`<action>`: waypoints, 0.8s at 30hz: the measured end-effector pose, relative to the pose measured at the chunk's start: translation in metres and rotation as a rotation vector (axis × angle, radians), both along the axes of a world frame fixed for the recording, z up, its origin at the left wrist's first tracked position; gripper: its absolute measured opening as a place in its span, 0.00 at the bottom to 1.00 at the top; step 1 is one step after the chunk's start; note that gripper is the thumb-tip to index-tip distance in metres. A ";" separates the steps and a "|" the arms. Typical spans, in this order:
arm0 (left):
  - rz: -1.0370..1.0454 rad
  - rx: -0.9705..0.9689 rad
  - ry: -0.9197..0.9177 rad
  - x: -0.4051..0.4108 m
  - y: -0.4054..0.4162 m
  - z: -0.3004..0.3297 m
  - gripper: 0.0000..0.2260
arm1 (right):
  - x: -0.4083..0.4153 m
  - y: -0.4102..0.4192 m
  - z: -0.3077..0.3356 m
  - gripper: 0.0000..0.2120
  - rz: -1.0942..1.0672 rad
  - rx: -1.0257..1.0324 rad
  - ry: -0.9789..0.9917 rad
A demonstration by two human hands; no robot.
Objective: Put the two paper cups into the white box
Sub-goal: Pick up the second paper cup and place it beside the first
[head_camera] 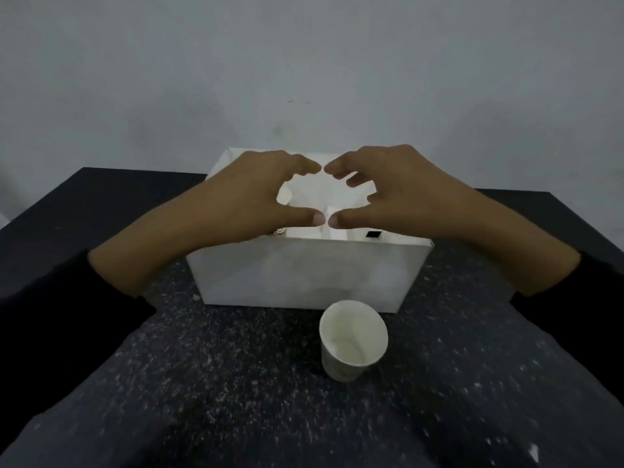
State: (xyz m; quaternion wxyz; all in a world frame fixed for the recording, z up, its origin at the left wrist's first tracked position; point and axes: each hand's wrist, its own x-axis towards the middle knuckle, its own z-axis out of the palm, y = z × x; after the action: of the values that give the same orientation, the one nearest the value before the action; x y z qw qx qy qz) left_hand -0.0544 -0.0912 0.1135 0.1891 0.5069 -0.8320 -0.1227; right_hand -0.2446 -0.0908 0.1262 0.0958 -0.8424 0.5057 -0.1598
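Over the middle of the frame, both hands hover above the open top of the white box (304, 275), which stands on the dark speckled tabletop (236, 383). The left hand (250, 197) and the right hand (401, 194) are curved toward each other, thumbs almost touching and forefingers almost touching, so they make a ring. The fingers are spread and hold nothing that I can see. Through the ring some white shapes show inside the box; one at the left may be the rim of a cup, but I cannot tell for sure.

One paper cup (353, 339) stands upright on the tabletop, just in front of the near wall of the box, in the lower centre of the frame. It is apart from both hands.

The step in hand seems to be the remaining cup. To do it well, one hand should come back toward the person and take the cup by its side wall, lightly, because thin paper bends under a hard squeeze. It should then be lifted clear of the near wall of the box and lowered upright into a free part of the inside, not dropped, so it does not tip over.
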 end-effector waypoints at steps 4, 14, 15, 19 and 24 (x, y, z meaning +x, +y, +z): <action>-0.022 -0.053 0.159 -0.004 0.033 -0.024 0.23 | -0.017 0.038 -0.015 0.27 -0.040 -0.007 -0.089; -0.049 0.175 0.331 -0.010 0.081 -0.083 0.39 | -0.039 0.092 -0.062 0.40 -0.050 0.144 -0.076; -0.052 0.203 0.323 -0.012 0.083 -0.088 0.42 | -0.039 0.093 -0.066 0.42 -0.046 0.161 -0.062; -0.061 0.306 0.310 -0.017 0.085 -0.104 0.47 | -0.037 0.096 -0.078 0.45 -0.035 0.203 -0.031; -0.063 0.370 0.352 -0.018 0.087 -0.117 0.45 | -0.036 0.096 -0.089 0.44 -0.044 0.233 -0.035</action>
State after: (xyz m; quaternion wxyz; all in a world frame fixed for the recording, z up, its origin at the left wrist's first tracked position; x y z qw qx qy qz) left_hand -0.0726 -0.0044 -0.0038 0.2311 0.4775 -0.7650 -0.3652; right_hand -0.2809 0.0054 0.0368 0.1984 -0.8114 0.5373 -0.1166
